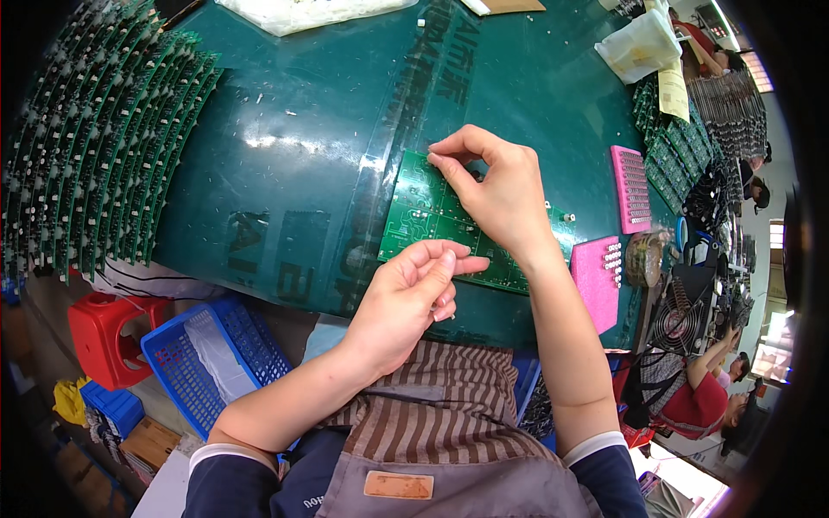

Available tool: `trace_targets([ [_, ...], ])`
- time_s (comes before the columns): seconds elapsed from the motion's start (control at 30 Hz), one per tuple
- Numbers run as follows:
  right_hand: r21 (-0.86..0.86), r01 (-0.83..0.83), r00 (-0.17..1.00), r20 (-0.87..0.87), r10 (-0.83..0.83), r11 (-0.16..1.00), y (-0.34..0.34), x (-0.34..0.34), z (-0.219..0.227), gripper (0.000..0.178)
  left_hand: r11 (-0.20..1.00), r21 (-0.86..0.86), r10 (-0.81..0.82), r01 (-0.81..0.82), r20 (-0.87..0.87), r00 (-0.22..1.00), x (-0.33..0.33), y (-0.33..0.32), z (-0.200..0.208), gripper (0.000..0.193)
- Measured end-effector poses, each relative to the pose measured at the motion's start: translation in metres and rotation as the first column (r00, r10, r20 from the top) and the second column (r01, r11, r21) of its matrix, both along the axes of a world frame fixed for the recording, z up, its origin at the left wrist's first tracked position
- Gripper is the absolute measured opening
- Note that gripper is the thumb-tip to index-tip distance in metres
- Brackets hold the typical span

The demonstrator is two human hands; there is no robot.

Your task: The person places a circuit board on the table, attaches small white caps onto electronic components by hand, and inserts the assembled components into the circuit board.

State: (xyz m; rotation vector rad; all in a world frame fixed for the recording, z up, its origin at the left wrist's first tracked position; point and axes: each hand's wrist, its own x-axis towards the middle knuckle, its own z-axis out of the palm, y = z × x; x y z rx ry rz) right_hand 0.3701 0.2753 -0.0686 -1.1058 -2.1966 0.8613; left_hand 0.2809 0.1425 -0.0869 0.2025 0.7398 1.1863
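A green circuit board (pixel 410 226) lies flat on the green-covered table in front of me. Above its far left corner, my right hand (pixel 496 186) has thumb and forefinger pinched together; whatever sits between the tips is too small to name. My left hand (pixel 406 293) is over the board's near left edge, its fingers curled and thumb against the forefinger. A tiny pale bit shows under its lower fingers, but I cannot make out what it is. At the board's right end stands a small white part (pixel 569 217).
Right of the board lies a pink foam block (pixel 594 289) with several white parts, and beyond it another pink block (pixel 631 188). Stacked circuit boards (pixel 104 147) rise at the left. Below the table edge are a blue basket (pixel 186 363) and a red stool (pixel 99 332). People work at far right.
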Motion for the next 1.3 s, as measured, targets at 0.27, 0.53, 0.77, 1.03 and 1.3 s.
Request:
trace_targets([
  [0.27, 0.032, -0.024, 0.999, 0.023, 0.023, 0.999, 0.005, 0.0, -0.002, 0.007, 1.0, -0.001, -0.001, 0.001, 0.002, 1.0, 0.002, 0.001, -0.002, 0.019],
  [0.53, 0.291, -0.069, 0.993, -0.072, 0.094, 0.954, -0.001, 0.014, -0.013, 0.011, 1.0, 0.018, 0.021, -0.02, -0.051, 0.998, 0.005, 0.001, -0.001, 0.017],
  [0.77, 0.444, 0.226, 0.938, 0.141, -0.317, 0.867, -0.03, 0.126, 0.024, 0.013, 1.0, -0.007, -0.011, 0.01, -0.175, 0.984, 0.004, -0.005, 0.002, 0.026],
  [1.03, 0.36, 0.42, 0.852, 0.159, -0.498, 0.833, -0.044, 0.214, 0.001, 0.009, 0.997, -0.011, -0.075, 0.074, -0.157, 0.985, 0.035, -0.004, 0.014, 0.023],
  [1.3, 0.323, 0.536, 0.807, 0.074, -0.585, 0.78, -0.053, 0.204, 0.01, 0.007, 0.987, -0.06, -0.155, 0.147, -0.16, 0.975, 0.065, -0.002, 0.014, 0.017],
])
